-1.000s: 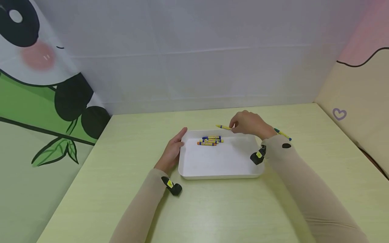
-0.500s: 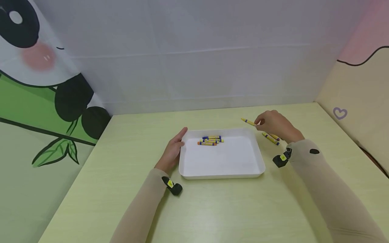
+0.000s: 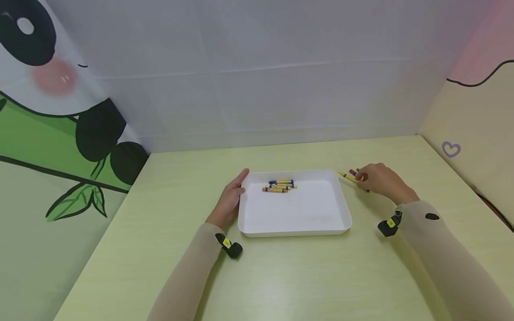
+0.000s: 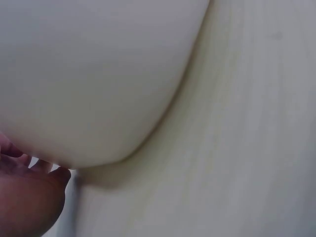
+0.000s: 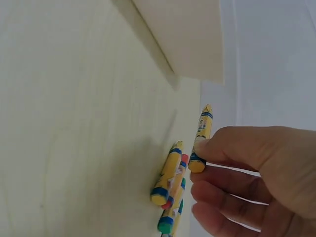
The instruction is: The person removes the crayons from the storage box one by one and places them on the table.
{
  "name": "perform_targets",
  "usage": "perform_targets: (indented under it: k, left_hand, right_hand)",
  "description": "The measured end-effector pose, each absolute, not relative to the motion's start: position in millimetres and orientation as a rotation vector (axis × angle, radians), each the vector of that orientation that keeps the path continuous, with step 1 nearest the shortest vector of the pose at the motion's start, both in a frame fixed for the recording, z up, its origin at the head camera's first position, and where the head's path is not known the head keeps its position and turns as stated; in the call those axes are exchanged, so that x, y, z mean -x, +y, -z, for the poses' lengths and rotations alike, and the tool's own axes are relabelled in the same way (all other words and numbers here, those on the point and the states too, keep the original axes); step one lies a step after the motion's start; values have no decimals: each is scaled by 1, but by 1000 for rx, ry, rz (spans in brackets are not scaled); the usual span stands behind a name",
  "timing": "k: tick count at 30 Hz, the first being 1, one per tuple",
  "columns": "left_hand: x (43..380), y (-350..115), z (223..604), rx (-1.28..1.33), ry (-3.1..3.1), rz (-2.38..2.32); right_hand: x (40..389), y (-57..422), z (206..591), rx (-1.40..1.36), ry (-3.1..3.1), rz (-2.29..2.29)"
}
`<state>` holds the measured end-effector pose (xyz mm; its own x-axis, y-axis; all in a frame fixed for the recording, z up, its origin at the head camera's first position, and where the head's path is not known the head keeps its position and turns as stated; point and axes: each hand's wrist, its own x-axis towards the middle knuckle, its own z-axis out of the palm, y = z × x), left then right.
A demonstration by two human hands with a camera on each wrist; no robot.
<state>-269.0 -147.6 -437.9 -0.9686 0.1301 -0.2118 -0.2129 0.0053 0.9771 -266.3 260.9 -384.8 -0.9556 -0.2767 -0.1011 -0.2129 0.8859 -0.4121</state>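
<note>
My left hand (image 3: 229,200) holds the left edge of a shallow white tray (image 3: 295,233); in the left wrist view its fingers (image 4: 32,202) lie against the tray's outer side. Several crayons lie side by side in the tray's upper left, among them an orange crayon (image 3: 275,190) and a blue crayon (image 3: 281,182). Right of the tray, my right hand (image 3: 381,178) pinches a yellow crayon (image 5: 202,126) between thumb and forefinger, pointed end away from the palm. Close below it, another yellow crayon (image 5: 168,173), a red crayon (image 3: 353,172) and a green crayon (image 5: 166,223) lie bunched on the table.
The pale wooden table (image 3: 289,276) reaches back to a white wall covering (image 3: 257,98). A painted panel (image 3: 84,187) stands on the left, a beige one with a purple heart (image 3: 451,149) on the right. Both wrists wear small black cameras.
My right hand has moved from behind the tray rightward, then nearer to me, carrying the yellow crayon to the loose crayons. My left hand stays at the tray's edge.
</note>
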Motion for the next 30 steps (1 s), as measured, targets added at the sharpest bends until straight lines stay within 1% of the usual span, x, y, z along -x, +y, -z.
perform_targets:
  k: [9,18,23,30]
  left_hand:
    - [269,-146,439,78,2023,-2079]
    - [269,-147,440,59,2020,-2084]
    - [269,-147,442,54,2006,-2103]
    - [269,-147,441,68,2005,-2113]
  right_hand:
    - [258,277,406,363,2874,574]
    - [254,280,409,375,2892,594]
    - [251,280,404,359,2899,606]
    - [254,268,384,391,2919,634]
